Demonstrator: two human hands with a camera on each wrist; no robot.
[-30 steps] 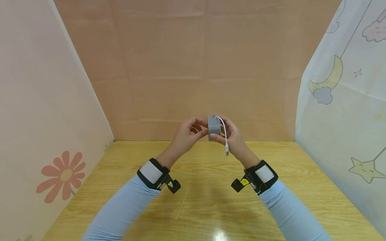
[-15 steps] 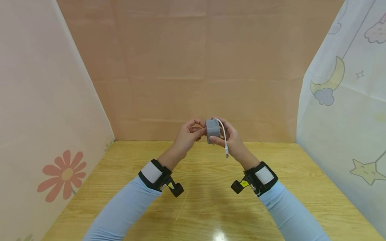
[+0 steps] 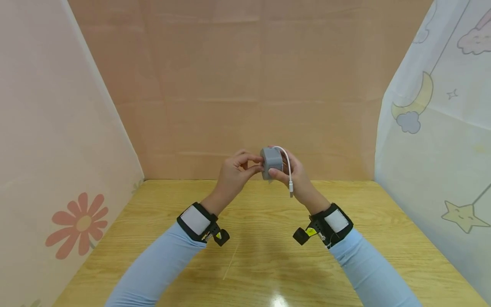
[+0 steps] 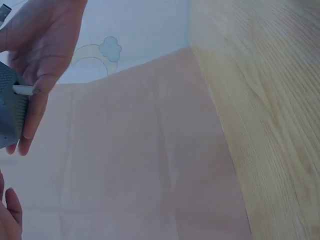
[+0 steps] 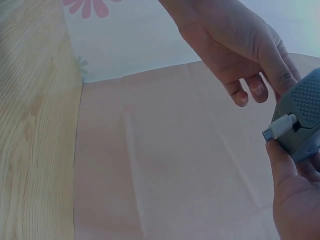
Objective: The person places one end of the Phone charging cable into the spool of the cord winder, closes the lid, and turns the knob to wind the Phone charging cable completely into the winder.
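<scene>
Currently both hands are raised above the wooden table [image 3: 268, 256], close to the back wall, with a small grey box [image 3: 272, 163] between them. Right hand [image 3: 295, 177]: fingers curled round the box, thumb pressed on its near face; a short white cable [image 3: 288, 164] arcs from the top of the box and hangs over this hand, its plug end free. Left hand [image 3: 234, 172]: fingers bent, thumb and forefinger tips pinching the box's left edge, remaining fingers curled, not spread.
</scene>
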